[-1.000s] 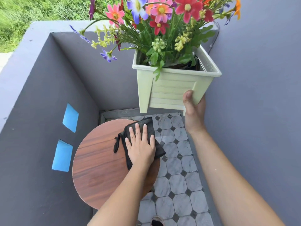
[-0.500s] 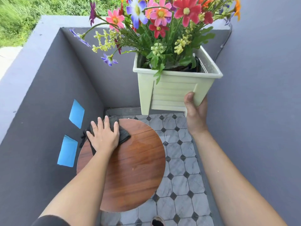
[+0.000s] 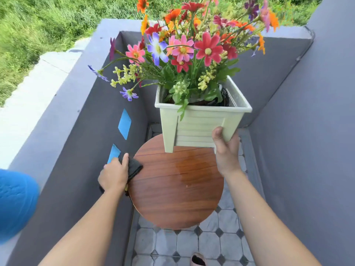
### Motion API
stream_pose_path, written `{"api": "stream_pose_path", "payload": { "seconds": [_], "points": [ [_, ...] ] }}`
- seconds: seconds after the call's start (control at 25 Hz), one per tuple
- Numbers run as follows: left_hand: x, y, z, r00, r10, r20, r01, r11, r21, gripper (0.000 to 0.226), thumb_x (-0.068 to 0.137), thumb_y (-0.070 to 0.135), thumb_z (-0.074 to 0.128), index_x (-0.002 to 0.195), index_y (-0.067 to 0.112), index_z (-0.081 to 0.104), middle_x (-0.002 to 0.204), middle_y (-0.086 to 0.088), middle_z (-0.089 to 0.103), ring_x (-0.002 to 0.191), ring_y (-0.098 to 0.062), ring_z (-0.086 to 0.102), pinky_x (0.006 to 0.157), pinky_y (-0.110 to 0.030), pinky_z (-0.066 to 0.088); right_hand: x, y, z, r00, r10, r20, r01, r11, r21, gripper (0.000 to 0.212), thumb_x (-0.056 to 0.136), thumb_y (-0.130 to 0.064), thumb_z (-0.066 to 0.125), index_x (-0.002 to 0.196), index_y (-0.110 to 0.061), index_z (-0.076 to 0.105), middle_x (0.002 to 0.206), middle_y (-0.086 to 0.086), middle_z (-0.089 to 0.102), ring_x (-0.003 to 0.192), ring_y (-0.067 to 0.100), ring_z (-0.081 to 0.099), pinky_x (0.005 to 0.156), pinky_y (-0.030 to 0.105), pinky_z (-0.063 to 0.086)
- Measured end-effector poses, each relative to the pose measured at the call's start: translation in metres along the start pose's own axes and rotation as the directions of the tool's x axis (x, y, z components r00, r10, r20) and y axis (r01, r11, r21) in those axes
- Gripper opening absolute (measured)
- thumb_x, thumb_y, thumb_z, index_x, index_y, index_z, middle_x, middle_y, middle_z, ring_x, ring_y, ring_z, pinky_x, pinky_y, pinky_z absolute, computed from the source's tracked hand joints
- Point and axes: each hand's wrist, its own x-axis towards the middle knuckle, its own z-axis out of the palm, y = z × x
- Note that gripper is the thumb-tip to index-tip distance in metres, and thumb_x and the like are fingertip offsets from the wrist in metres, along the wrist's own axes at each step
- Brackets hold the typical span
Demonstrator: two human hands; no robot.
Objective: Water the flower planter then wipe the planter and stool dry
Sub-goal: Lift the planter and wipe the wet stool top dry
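Planter (image 3: 201,123): held clear above the far part of the round stool (image 3: 172,187), upright, mouth up, slightly tilted. Square, tapering body; long axis vertical, with flowers (image 3: 182,52) spreading up and to the left well past the rim.

Right hand (image 3: 225,150): clamped on the near right bottom corner of the planter, thumb on the ribbed front face, fingers hidden behind.

Left hand (image 3: 114,175): closed around a dark cloth (image 3: 134,167) at the left edge of the stool top, cloth partly over the edge.

Handling, as judged:
- Thin moulded plastic; stiff at rim and corner legs, likely to flex on flat panels.
- Probably weighty for one hand if filled with wet soil; top-heavy from the tall stems.
- Surface probably wet and slick; a one-corner grip invites rotation or slip.
- Preferred hold: under the base or beneath the rolled rim, on two opposite sides.
- Stems and blooms delicate; keep away from the grey wall (image 3: 307,131).

Stool: wood-grain top, with a darker damp-looking patch (image 3: 194,167) beneath the planter, not yet wiped. Tiled floor (image 3: 192,244) below.
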Motion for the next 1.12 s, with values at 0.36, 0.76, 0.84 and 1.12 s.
{"api": "stream_pose_path", "payload": {
  "seconds": [0.36, 0.76, 0.84, 1.12],
  "points": [
    [-0.030, 0.005, -0.050, 0.966, 0.197, 0.166, 0.029, 0.557, -0.830, 0.021, 0.087, 0.039, 0.058, 0.095, 0.020, 0.063, 0.103, -0.004, 0.069, 0.104, -0.028, 0.064, 0.094, -0.044, 0.049, -0.072, 0.021, 0.033, 0.994, 0.073, 0.080, -0.068, 0.996, -0.066, 0.069, 0.067, -0.071, 0.056, 0.108, -0.015, 0.055, 0.092, -0.014, 0.066, 0.090, -0.010, 0.062, 0.076, 0.006, 0.046],
    [-0.094, 0.015, -0.053, 0.776, 0.630, 0.032, -0.256, 0.362, -0.896, 0.022, 0.078, 0.028, 0.068, 0.100, 0.030, 0.063, 0.089, 0.020, 0.072, 0.083, 0.000, 0.065, 0.071, -0.015, 0.050, -0.087, 0.057, -0.010, 0.997, 0.056, 0.058, -0.049, 0.991, -0.126, 0.082, 0.067, -0.073, 0.058, 0.121, -0.012, 0.045, 0.106, -0.007, 0.060, 0.096, -0.005, 0.061, 0.080, 0.014, 0.048],
    [-0.097, 0.016, -0.050, 0.784, 0.620, -0.015, -0.305, 0.364, -0.880, 0.018, 0.079, 0.027, 0.069, 0.095, 0.033, 0.064, 0.084, 0.022, 0.071, 0.078, 0.003, 0.063, 0.071, -0.015, 0.051, -0.087, 0.056, -0.016, 0.997, 0.025, 0.072, -0.011, 0.983, -0.186, 0.087, 0.068, -0.071, 0.057, 0.124, -0.008, 0.033, 0.106, -0.007, 0.055, 0.092, -0.011, 0.058, 0.079, 0.009, 0.046],
    [-0.101, 0.019, -0.058, 0.820, 0.572, -0.029, -0.341, 0.447, -0.827, 0.018, 0.079, 0.024, 0.075, 0.066, 0.034, 0.067, 0.054, 0.016, 0.063, 0.048, -0.002, 0.054, 0.048, -0.017, 0.044, -0.089, 0.055, -0.026, 0.995, -0.032, -0.099, -0.008, 0.924, -0.381, 0.033, 0.068, -0.065, 0.066, 0.093, -0.048, 0.052, 0.096, -0.011, 0.067, 0.092, 0.011, 0.066, 0.080, 0.039, 0.056]
  ]
}}
